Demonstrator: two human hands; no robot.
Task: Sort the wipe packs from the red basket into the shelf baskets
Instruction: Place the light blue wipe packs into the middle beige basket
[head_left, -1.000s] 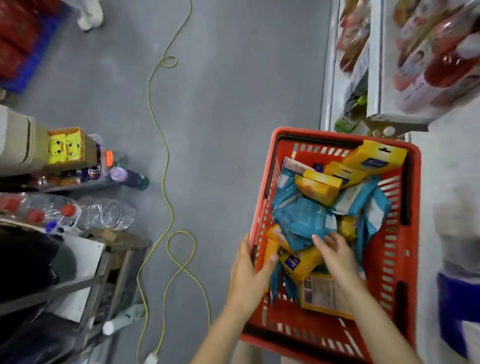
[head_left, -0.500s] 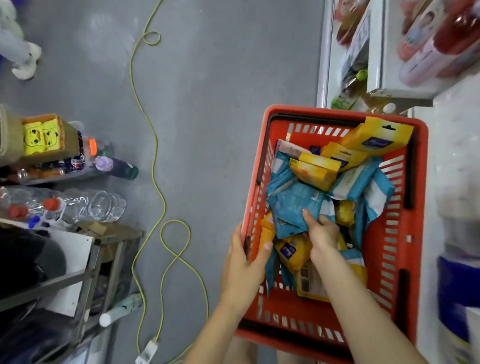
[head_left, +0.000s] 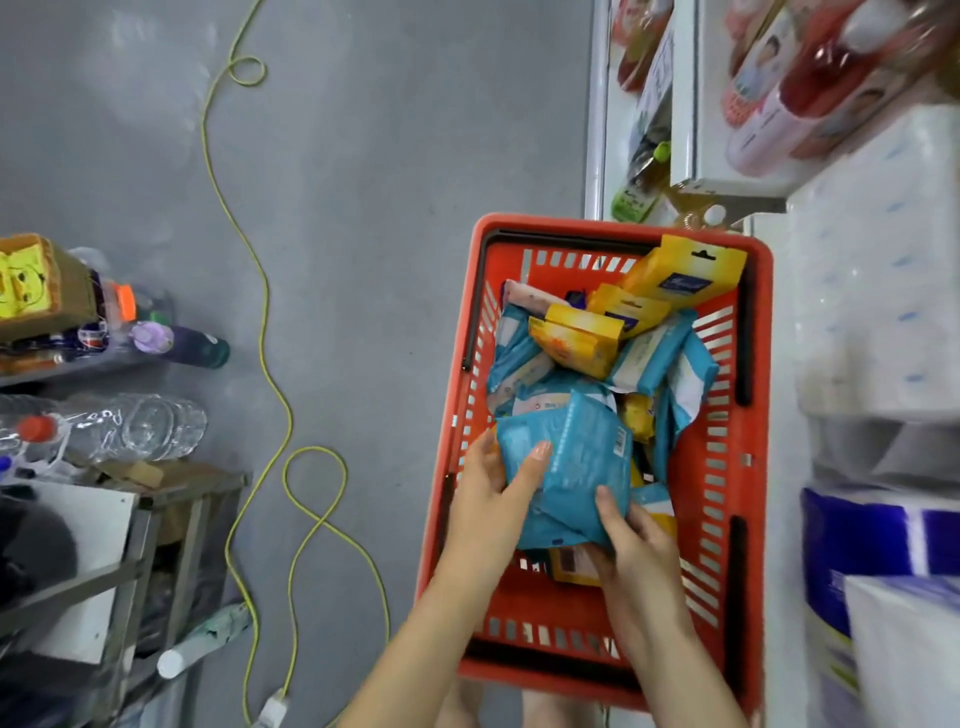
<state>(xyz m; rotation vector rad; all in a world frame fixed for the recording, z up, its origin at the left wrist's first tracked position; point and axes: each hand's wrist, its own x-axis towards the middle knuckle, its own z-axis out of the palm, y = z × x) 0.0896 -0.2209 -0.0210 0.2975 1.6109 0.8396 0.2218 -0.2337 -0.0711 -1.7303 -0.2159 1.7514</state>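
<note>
We find both hands on one blue wipe pack (head_left: 571, 462). The left hand (head_left: 488, 499) curls round its left edge with the thumb laid across the face. The right hand (head_left: 639, 540) pinches its lower right corner from beneath, thumb on top. Held at two edges like this, the soft pack does not fold and can come clear of the heap without dragging its neighbours; we judge this to be the lift-out step.

The pack sits over the pile in the lower middle of the red basket (head_left: 613, 224), touching the packs below or barely off them; we cannot tell which. Further up the basket lie more blue packs (head_left: 649, 358) and several yellow packs (head_left: 576, 338), tumbled loosely, so most of the sorting looks undone.

The basket stands on the grey floor (head_left: 389, 208) right beside the white shelf (head_left: 727, 184) at the upper right of the frame, close for a short carry. We make out no shelf baskets there, only blurred bottles (head_left: 810, 88). A yellow cable (head_left: 267, 322) snakes over the floor to the left.
</note>
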